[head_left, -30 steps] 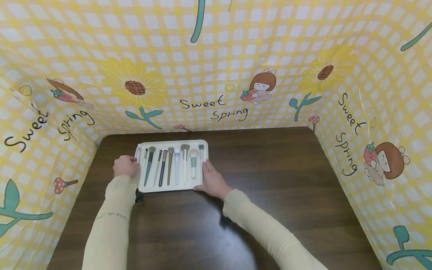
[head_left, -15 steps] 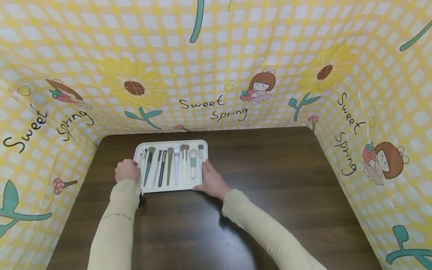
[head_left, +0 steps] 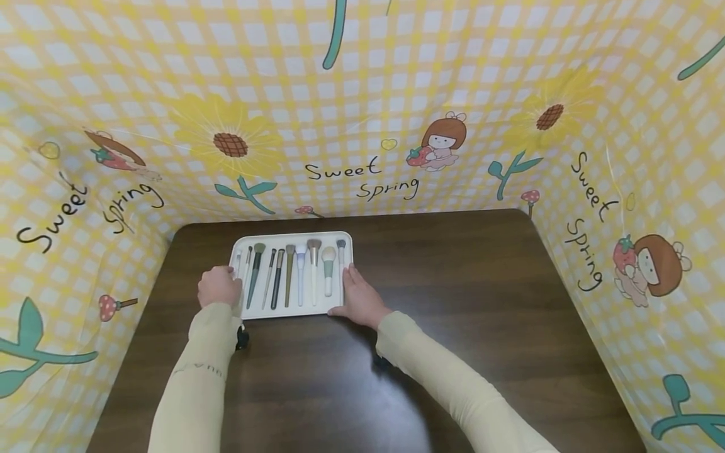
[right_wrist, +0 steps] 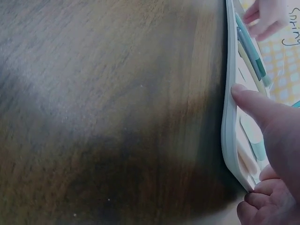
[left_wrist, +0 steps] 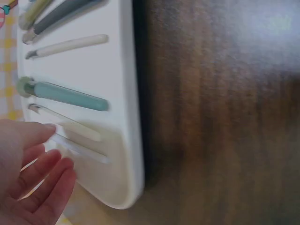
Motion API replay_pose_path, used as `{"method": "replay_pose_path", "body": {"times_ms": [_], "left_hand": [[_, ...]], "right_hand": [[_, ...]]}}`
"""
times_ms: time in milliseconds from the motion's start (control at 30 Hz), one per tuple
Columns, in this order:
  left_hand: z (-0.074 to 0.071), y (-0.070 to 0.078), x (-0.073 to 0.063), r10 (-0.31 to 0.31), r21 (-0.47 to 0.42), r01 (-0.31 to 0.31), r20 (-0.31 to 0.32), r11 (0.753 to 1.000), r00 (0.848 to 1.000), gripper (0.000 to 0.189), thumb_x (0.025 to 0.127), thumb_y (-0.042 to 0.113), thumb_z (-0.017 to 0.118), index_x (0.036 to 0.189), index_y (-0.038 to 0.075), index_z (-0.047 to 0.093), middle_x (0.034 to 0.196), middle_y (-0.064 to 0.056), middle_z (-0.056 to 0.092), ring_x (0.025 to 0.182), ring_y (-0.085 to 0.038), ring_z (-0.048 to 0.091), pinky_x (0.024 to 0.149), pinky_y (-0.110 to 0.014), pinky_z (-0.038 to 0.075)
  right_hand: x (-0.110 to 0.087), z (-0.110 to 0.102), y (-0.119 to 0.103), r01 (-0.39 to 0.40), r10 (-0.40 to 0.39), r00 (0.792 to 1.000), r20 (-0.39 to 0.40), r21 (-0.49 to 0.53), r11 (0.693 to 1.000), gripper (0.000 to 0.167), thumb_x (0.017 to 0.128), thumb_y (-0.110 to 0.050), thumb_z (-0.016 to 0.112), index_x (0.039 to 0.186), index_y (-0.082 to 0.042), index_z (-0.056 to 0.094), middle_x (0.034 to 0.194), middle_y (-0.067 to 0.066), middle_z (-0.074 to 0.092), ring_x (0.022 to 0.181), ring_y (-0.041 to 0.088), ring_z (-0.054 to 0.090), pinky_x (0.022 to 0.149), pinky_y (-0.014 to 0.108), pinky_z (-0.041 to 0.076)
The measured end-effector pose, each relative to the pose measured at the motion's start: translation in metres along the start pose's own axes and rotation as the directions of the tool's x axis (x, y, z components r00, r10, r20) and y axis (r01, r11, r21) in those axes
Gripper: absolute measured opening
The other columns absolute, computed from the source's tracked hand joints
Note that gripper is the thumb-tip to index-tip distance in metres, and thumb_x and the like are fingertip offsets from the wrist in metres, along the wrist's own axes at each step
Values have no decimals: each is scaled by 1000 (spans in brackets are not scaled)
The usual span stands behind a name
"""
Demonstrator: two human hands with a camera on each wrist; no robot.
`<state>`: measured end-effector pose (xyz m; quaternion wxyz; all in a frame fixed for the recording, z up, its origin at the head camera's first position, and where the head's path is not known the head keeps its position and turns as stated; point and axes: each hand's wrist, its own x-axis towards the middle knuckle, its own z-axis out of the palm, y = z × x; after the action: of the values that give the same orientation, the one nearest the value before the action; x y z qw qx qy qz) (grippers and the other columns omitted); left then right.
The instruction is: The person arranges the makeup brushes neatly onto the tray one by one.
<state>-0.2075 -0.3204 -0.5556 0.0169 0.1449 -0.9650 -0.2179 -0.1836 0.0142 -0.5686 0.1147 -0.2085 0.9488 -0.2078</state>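
Note:
A white rectangular tray [head_left: 294, 311] lies near the back left of the table, with several makeup brushes side by side in it. My right hand [head_left: 364, 299] grips its right end, thumb on the near rim and fingers curled about the side. At the left end is my left hand [head_left: 218, 286], its fingers loosely bent beside the edge. In the left wrist view its thumb [left_wrist: 42, 132] reaches over the upper part of a thin pale makeup brush [left_wrist: 84, 151], which lies flat in the tray. Next to that lie a cream-handled brush [left_wrist: 79, 129] and a green one [left_wrist: 70, 95].
The dark wooden table [head_left: 453, 283] stretches in front and to the right of the tray. A yellow checked cloth [head_left: 362, 94] printed with flowers and figures rises behind the table and on both sides.
The pale makeup brush, at the tray's left edge one second ago, now lies inside the tray. My left hand has moved slightly right, while the right hand stays on the tray.

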Motion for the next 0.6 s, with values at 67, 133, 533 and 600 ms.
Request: {"method": "replay_pose_path", "body": {"times_ms": [67,133,533,600], "left_hand": [[-3,7,2,9,-10,-9,-38,1000,999,42,93,16,59,127,-8,65,121,-36,62,100,-57,61,77,-66,51],[-7,15,5,38,-22,-40,-87,999,996,45,94,20,61,130,-6,64,123,-34,62,103,-57,60,79,-67,50],[-13,91,4,300,-155,-344,-251,926,921,53,98,30,70,140,0,59,136,-23,61,118,-46,59,94,-61,49],[-12,101,2,343,-167,-394,-267,904,901,55,98,33,70,140,-1,59,136,-23,61,120,-44,59,98,-59,48]], "right_hand": [[0,-1,-1,0,0,1000,-3,3,1000,114,83,-52,82,156,11,22,162,30,18,151,34,19,120,34,23],[0,-1,-3,-4,4,1000,-7,13,1000,113,83,-52,82,156,11,23,162,29,18,152,34,20,119,34,25],[4,1,-7,-11,11,1000,9,36,999,117,83,-52,82,159,8,17,163,26,22,150,31,25,118,36,29],[6,-5,-2,-7,8,1000,-15,68,998,113,87,-53,78,159,7,16,163,26,23,150,33,25,120,39,25]]}}
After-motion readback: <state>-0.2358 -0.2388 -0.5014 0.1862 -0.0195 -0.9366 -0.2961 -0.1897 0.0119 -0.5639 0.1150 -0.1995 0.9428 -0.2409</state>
